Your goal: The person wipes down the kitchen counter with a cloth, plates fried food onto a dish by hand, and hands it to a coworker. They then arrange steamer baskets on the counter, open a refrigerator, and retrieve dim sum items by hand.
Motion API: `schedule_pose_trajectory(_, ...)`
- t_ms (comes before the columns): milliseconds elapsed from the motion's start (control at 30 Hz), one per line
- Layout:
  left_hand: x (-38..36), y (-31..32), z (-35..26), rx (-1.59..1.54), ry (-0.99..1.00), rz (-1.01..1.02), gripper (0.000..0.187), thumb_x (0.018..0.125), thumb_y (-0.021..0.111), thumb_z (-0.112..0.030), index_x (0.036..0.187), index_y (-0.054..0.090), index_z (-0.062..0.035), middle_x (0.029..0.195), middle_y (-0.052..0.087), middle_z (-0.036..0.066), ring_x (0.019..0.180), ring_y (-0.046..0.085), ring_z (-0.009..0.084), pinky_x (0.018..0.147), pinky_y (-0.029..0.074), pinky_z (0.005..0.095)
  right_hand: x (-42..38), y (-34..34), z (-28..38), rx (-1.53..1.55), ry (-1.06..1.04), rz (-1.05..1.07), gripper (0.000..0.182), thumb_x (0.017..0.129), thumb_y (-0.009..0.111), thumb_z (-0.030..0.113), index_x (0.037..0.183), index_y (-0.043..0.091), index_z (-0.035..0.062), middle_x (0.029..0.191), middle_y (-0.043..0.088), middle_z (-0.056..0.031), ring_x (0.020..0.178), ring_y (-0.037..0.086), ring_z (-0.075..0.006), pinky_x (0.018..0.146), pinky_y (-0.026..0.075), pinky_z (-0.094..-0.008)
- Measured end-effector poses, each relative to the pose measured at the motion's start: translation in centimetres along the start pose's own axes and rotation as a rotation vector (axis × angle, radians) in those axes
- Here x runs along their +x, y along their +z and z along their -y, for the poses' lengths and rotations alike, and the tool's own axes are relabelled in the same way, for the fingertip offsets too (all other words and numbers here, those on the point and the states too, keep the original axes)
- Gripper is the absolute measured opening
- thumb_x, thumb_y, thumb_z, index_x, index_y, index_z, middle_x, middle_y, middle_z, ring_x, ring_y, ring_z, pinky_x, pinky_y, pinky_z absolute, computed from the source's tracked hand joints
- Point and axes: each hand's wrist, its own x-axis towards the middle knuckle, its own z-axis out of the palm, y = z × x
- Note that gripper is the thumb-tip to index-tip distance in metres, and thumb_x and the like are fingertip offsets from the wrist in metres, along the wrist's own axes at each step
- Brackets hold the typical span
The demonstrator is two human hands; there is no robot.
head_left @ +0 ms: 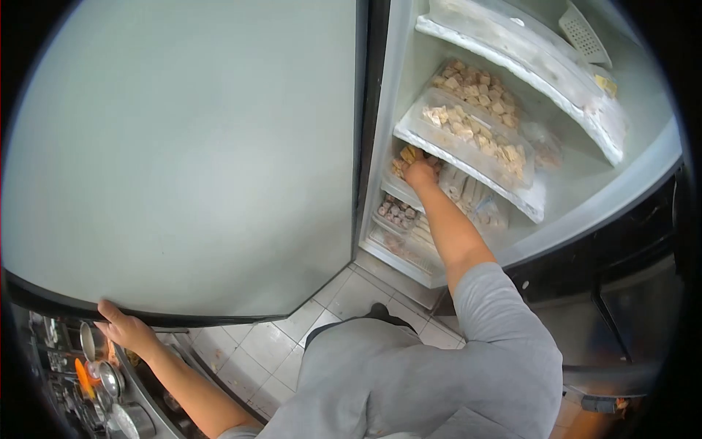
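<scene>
My left hand (pixel 128 331) grips the lower edge of the open freezer door (pixel 190 168), thumb on the pale inner face and fingers around the rim. Reaching below the frosted middle shelf, my right hand (pixel 419 173) is in a clear container (pixel 398 189) of food pieces. Its fingers are closed at a yellowish food piece (pixel 409 154), though the fingertips are partly hidden. Just above, on that shelf (pixel 475 170), sit a clear tray of pale food cubes (pixel 468 130) and a second heap of cubes (pixel 479 91).
Lower down are a container of dark round pieces (pixel 397 213) and wrapped long packs (pixel 462 186). A white perforated basket (pixel 585 35) stands on the icy top shelf (pixel 504 55). Metal pots (pixel 131 421) and an orange utensil (pixel 84 378) are at the lower left. The floor (pixel 252 366) is tiled.
</scene>
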Motion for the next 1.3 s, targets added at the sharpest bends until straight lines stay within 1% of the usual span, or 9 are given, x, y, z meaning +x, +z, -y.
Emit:
schedule_pose_trajectory(67,-0.3,0.0,-0.6,0.019,-0.006,-0.018,0.094,0.099,0.065,-0.065,0.148,0.044,0.0126,0.142,0.060,0.021,0.121,0.060,0.0266,0.104,0.050,0.0376,0.1,-0.8,2.1,-0.156,0.073,0.149,0.088,0.096,0.066,0.048,0.169,0.019,0.0326,0.173,0.024,-0.0202,0.157,0.022,-0.0482,0.126,0.025,-0.0583)
schedule_pose_trajectory(333,-1.1,-0.4,-1.2,-0.043,-0.029,-0.042,0.091,0.101,0.061,-0.066,0.146,0.045,0.0113,0.142,0.059,0.021,0.120,0.062,0.0278,0.103,0.052,0.0382,12.0,9.9,-9.4,-0.081,-0.278,-0.130,0.065,0.097,0.065,0.030,0.159,0.046,0.0322,0.168,0.039,-0.0144,0.154,0.037,-0.0371,0.126,0.033,-0.0495)
schedule_pose_trajectory(667,-0.6,-0.4,-0.5,0.069,0.071,-0.002,0.099,0.100,0.057,-0.072,0.146,0.043,0.0151,0.143,0.058,0.026,0.122,0.058,0.0290,0.107,0.049,0.0394,3.3,1.8,-6.4,-0.178,-0.404,-0.150,0.067,0.091,0.066,0.011,0.154,0.053,0.0306,0.155,0.053,-0.0189,0.142,0.051,-0.0397,0.118,0.043,-0.0514)
schedule_pose_trajectory(900,-0.4,-0.3,-0.4,0.012,-0.038,0.017,0.113,0.097,0.056,-0.076,0.153,0.032,0.0194,0.145,0.055,0.032,0.133,0.055,0.0343,0.114,0.045,0.0409,-0.2,0.2,-8.9,0.332,-0.554,-0.270,0.048,0.083,0.072,0.005,0.129,0.073,0.0174,0.134,0.064,-0.0248,0.123,0.064,-0.0407,0.105,0.053,-0.0471)
schedule_pose_trajectory(1000,-1.3,0.5,-0.2,0.055,0.023,-0.080,0.092,0.103,0.064,-0.058,0.153,0.034,0.0130,0.146,0.054,0.024,0.125,0.059,0.0277,0.100,0.053,0.0362,-2.4,-1.1,-9.0,0.383,-0.646,-0.356,0.046,0.079,0.075,0.002,0.124,0.074,0.0132,0.130,0.065,-0.0229,0.120,0.065,-0.0398,0.101,0.055,-0.0444)
schedule_pose_trajectory(1100,-6.3,2.3,-4.1,0.554,0.605,-0.280,0.065,0.102,0.073,-0.028,0.150,0.042,0.0048,0.151,0.045,0.024,0.138,0.048,0.0320,0.106,0.048,0.0448,-6.4,-3.3,-7.5,0.538,-0.577,-0.351,0.047,0.077,0.075,-0.001,0.122,0.073,0.0114,0.124,0.066,-0.0181,0.117,0.066,-0.0361,0.100,0.056,-0.0415)
schedule_pose_trajectory(1167,-10.4,3.7,-4.6,0.289,0.908,-0.127,0.057,0.099,0.072,-0.014,0.147,0.045,0.0021,0.149,0.049,0.021,0.140,0.047,0.0312,0.106,0.048,0.0443,-9.4,-3.6,-6.2,0.710,-0.492,-0.317,0.047,0.077,0.075,-0.004,0.122,0.073,0.0108,0.119,0.065,-0.0135,0.114,0.066,-0.0296,0.099,0.056,-0.0379)
schedule_pose_trajectory(1200,-13.6,5.6,-6.2,0.004,0.835,0.179,0.049,0.099,0.067,-0.007,0.143,0.047,0.0009,0.147,0.051,0.018,0.140,0.047,0.0303,0.105,0.049,0.0411,-11.0,-3.4,-5.6,0.702,-0.530,-0.348,0.046,0.078,0.076,-0.004,0.122,0.072,0.0104,0.118,0.065,-0.0114,0.113,0.066,-0.0250,0.097,0.057,-0.0347)
schedule_pose_trajectory(1300,-25.8,11.0,-7.1,-0.612,-0.457,0.978,0.064,0.105,0.064,-0.037,0.155,0.041,-0.0041,0.146,0.053,0.015,0.133,0.054,0.0308,0.107,0.050,0.0515,-18.3,-2.4,-1.3,1.225,-0.457,0.180,0.042,0.083,0.074,-0.005,0.123,0.068,0.0081,0.121,0.067,-0.0060,0.115,0.065,-0.0175,0.093,0.057,-0.0326)
